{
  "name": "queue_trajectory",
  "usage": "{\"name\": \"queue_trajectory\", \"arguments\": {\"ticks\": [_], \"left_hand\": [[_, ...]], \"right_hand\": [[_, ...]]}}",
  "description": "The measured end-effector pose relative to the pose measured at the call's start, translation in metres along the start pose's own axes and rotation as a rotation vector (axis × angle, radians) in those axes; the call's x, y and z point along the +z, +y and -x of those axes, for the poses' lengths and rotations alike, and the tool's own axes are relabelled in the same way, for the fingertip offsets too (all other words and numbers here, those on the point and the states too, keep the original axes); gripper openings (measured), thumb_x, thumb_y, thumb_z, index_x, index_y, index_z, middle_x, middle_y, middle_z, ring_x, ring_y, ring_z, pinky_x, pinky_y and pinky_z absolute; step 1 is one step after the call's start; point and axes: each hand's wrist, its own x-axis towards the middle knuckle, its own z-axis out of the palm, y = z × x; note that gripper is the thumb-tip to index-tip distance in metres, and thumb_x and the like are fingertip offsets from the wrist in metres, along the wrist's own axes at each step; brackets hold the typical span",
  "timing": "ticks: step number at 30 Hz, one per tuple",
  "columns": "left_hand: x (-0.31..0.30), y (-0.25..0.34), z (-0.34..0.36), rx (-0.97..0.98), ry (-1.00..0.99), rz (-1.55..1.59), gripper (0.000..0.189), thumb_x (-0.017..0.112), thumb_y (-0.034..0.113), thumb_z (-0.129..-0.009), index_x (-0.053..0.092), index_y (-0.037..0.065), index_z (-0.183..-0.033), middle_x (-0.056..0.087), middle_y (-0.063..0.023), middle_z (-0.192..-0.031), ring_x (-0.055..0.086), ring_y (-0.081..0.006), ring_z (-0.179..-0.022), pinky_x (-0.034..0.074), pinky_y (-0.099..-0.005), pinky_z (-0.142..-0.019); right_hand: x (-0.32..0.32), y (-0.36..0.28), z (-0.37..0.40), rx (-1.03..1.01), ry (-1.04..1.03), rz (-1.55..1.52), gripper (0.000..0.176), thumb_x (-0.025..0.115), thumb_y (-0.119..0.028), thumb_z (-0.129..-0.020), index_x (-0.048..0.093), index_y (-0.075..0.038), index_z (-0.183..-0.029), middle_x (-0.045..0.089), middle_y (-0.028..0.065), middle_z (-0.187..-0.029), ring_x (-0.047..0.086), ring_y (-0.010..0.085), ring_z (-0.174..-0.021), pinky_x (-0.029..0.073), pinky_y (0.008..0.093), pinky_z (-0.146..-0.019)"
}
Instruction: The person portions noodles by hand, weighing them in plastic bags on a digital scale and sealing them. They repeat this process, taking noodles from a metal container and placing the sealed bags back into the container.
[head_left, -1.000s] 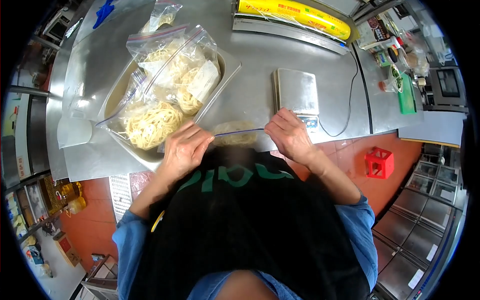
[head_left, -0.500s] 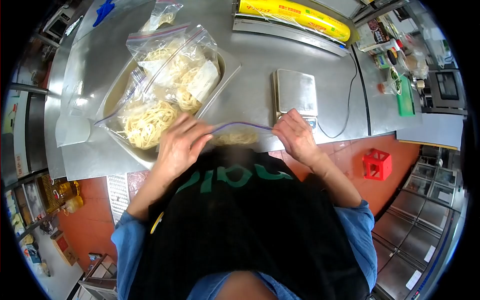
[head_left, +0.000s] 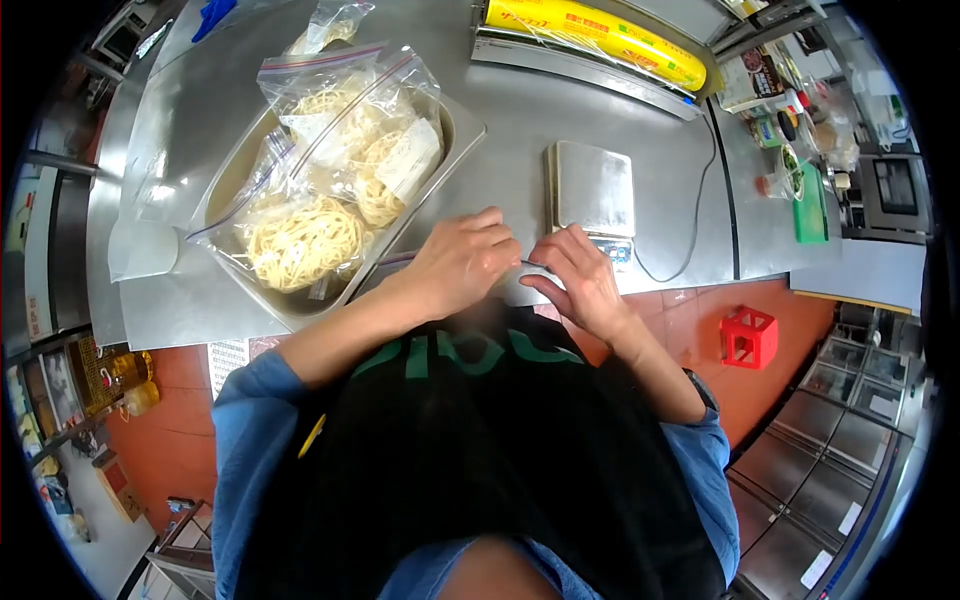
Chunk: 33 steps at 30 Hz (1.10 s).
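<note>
Head view, looking down over a steel counter (head_left: pixel 500 110). Both hands met at its near edge, just in front of the apron. The left hand (head_left: pixel 462 262) lay knuckles-up, fingers curled down and closed over the top edge of a small zip bag (head_left: pixel 533 270). Its thumb was hidden, so the pinch itself could only be judged from the curl. The right hand (head_left: pixel 578 282) was almost touching it, thumb and fingers pressed together on the same edge. Only a pale sliver of the bag showed between the 2 hands, and its contents were covered. Holding it at the counter's lip, close to the body, probably let both wrists rest while the fingers bore on the thin seal strip. Left of the hands sat a steel tray (head_left: pixel 458 140), set on a slant with 1 corner near the left forearm. It was piled with bagged noodles (head_left: pixel 302 240), several closed bags leaning on each other, likely kept within an easy reach. Just beyond the right hand stood a scale (head_left: pixel 592 185), platform bare, its cable (head_left: pixel 700 190) trailing off to the right. It sat near enough that the hands worked in its shadow. A yellow film roll (head_left: pixel 600 38) lay in its cutter along the far edge, well apart from the hands. On the floor to the right stood a red crate (head_left: pixel 748 337).
</note>
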Motion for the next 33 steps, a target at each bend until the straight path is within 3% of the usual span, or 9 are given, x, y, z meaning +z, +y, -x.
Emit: {"name": "queue_trajectory", "arguments": {"ticks": [12, 17, 18, 19, 21, 22, 24, 27, 33], "left_hand": [[-0.035, -0.009, 0.063, -0.095, -0.041, -0.221, 0.006, 0.066, 0.008, -0.079, 0.060, 0.007, -0.079, 0.058, -0.0049, -0.081, 0.059, -0.0251, -0.084, 0.053, -0.0389, -0.062], [-0.116, 0.023, 0.044, -0.147, 0.210, -0.359, 0.010, 0.076, 0.011, -0.076, 0.069, 0.008, -0.083, 0.063, -0.0042, -0.079, 0.063, -0.0222, -0.078, 0.052, -0.0340, -0.058], [-0.144, 0.029, 0.032, -0.059, 0.375, -0.418, 0.014, 0.081, 0.015, -0.077, 0.069, 0.007, -0.077, 0.062, -0.0044, -0.071, 0.061, -0.0233, -0.067, 0.051, -0.0348, -0.055], [-0.165, 0.024, 0.028, 0.028, 0.528, -0.559, 0.018, 0.084, 0.017, -0.077, 0.070, 0.006, -0.076, 0.060, -0.0047, -0.067, 0.058, -0.0226, -0.061, 0.048, -0.0339, -0.052], [-0.225, 0.032, 0.025, 0.031, 0.589, -0.776, 0.028, 0.086, 0.023, -0.076, 0.066, 0.005, -0.068, 0.058, -0.0035, -0.060, 0.054, -0.0180, -0.054, 0.039, -0.0308, -0.046], [-0.247, 0.034, 0.035, -0.115, 0.599, -0.792, 0.032, 0.086, 0.025, -0.077, 0.064, 0.005, -0.065, 0.053, -0.0021, -0.057, 0.050, -0.0149, -0.051, 0.035, -0.0296, -0.045], [-0.281, 0.031, 0.056, -0.151, 0.663, -0.948, 0.030, 0.085, 0.025, -0.079, 0.067, 0.004, -0.068, 0.050, -0.0010, -0.056, 0.044, -0.0108, -0.050, 0.032, -0.0271, -0.046], [-0.283, 0.043, 0.080, -0.280, 0.680, -1.040, 0.020, 0.084, 0.019, -0.079, 0.070, 0.005, -0.075, 0.055, -0.0029, -0.064, 0.047, -0.0106, -0.053, 0.035, -0.0284, -0.047], [-0.178, 0.007, 0.152, -0.454, 0.454, -0.672, 0.021, 0.084, 0.014, -0.073, 0.075, 0.005, -0.090, 0.066, -0.0062, -0.075, 0.060, -0.0223, -0.064, 0.048, -0.0359, -0.058]], "right_hand": [[-0.009, 0.008, 0.008, -0.179, -0.085, 0.019, 0.012, 0.072, 0.005, -0.075, 0.066, 0.001, -0.085, 0.066, 0.0104, -0.088, 0.061, 0.0272, -0.080, 0.052, 0.0350, -0.068], [-0.062, -0.007, -0.059, -0.371, 0.022, 0.017, 0.014, 0.071, 0.005, -0.071, 0.068, 0.002, -0.084, 0.068, 0.0120, -0.084, 0.062, 0.0304, -0.070, 0.049, 0.0372, -0.059], [-0.073, -0.015, -0.082, -0.391, 0.076, 0.027, 0.016, 0.072, 0.005, -0.070, 0.069, 0.002, -0.086, 0.068, 0.0125, -0.084, 0.062, 0.0308, -0.072, 0.049, 0.0380, -0.062], [-0.082, -0.026, -0.107, -0.413, 0.132, 0.035, 0.019, 0.073, 0.006, -0.070, 0.069, 0.002, -0.088, 0.068, 0.0131, -0.084, 0.063, 0.0313, -0.073, 0.049, 0.0388, -0.064], [-0.093, -0.043, -0.162, -0.584, 0.188, 0.096, 0.018, 0.074, 0.005, -0.072, 0.069, 0.002, -0.089, 0.067, 0.0132, -0.085, 0.063, 0.0317, -0.076, 0.050, 0.0387, -0.067], [-0.092, -0.053, -0.187, -0.605, 0.202, 0.084, 0.017, 0.074, 0.001, -0.076, 0.069, 0.001, -0.091, 0.068, 0.0120, -0.087, 0.063, 0.0309, -0.078, 0.051, 0.0381, -0.069], [-0.075, -0.063, -0.230, -0.643, 0.221, 0.067, 0.016, 0.074, -0.002, -0.079, 0.070, -0.001, -0.094, 0.068, 0.0109, -0.090, 0.063, 0.0301, -0.080, 0.051, 0.0376, -0.070], [-0.035, -0.059, -0.273, -0.815, 0.295, -0.090, 0.012, 0.073, -0.006, -0.083, 0.070, -0.004, -0.095, 0.068, 0.0086, -0.092, 0.062, 0.0288, -0.082, 0.052, 0.0367, -0.072], [0.073, 0.010, -0.251, -0.658, -0.134, -0.064, 0.012, 0.071, -0.020, -0.090, 0.071, -0.011, -0.098, 0.068, 0.0053, -0.095, 0.063, 0.0264, -0.089, 0.053, 0.0376, -0.077]]}}
